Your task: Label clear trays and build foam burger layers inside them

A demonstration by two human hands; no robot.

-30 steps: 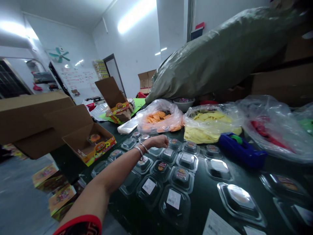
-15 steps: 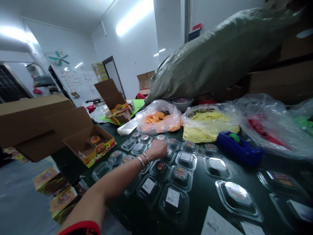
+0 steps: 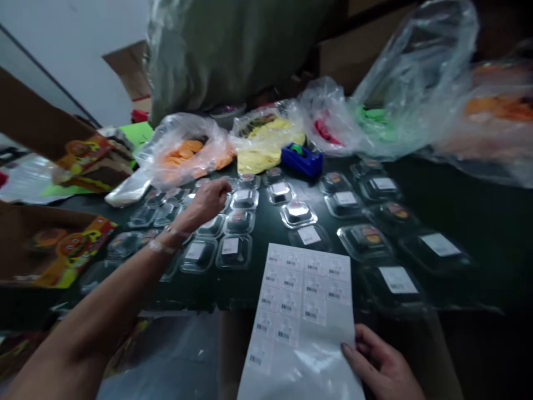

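Note:
My left hand point(image 3: 210, 199) reaches over rows of clear plastic containers point(image 3: 240, 221) at mid-table. Its fingers are curled together, somewhat blurred, and whatever they may hold is hidden. Low in the view, my right hand point(image 3: 385, 364) grips the right edge of a sheet of barcode labels point(image 3: 287, 311), thumb on top. Part of that sheet is bare backing with its labels gone. Several of the containers carry a white barcode label point(image 3: 230, 245) on the lid; others show a round burger picture.
Along the back lie plastic bags of orange pieces point(image 3: 183, 155), yellow pieces point(image 3: 266, 139) and green pieces point(image 3: 378, 123). A blue tape dispenser point(image 3: 302, 161) stands before them. Open cardboard boxes point(image 3: 79, 244) are at left, and a large grey-green sack point(image 3: 233, 55) looms behind.
The view has swung right and down. My right hand and the label sheet it holds have come into full view. My left hand stays closed over the container rows.

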